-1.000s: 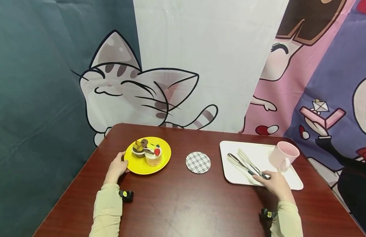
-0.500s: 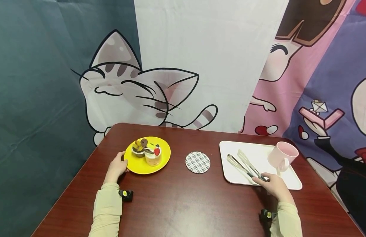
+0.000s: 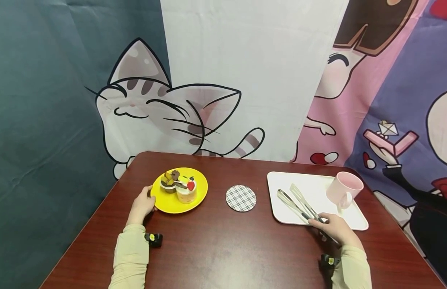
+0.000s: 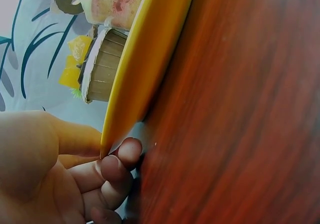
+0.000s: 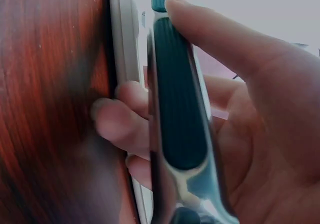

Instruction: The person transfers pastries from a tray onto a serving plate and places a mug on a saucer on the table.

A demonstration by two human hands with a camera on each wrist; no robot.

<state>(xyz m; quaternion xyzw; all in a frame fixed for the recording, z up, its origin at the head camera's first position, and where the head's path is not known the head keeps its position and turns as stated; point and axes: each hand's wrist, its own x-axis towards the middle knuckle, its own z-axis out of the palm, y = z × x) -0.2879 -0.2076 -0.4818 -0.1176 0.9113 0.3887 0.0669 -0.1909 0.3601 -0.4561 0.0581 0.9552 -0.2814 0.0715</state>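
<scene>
My left hand (image 3: 141, 205) pinches the near-left rim of a yellow plate (image 3: 175, 206), thumb on top and fingers beneath, as the left wrist view shows. On that plate stand two small cakes: a fruit-topped cupcake (image 4: 106, 66) in a ruffled cup, and a cream-topped cake cup (image 3: 186, 195) with a red berry. My right hand (image 3: 333, 227) holds a pair of metal tongs (image 3: 298, 201) by the dark green handle (image 5: 177, 94). The spread tong heads lie over a white tray (image 3: 281, 178); whether they touch it I cannot tell.
A pink mug (image 3: 344, 186) stands at the tray's right end, close to my right hand. Between plate and tray lies a round checked coaster (image 3: 241, 198). Behind the brown table (image 3: 216, 237) hangs a printed cloth (image 3: 223, 120) with a cartoon cat.
The tongs' handle end, earlier by my right fingertips, now reaches back beneath the palm. My left hand keeps its place at the plate's rim.
</scene>
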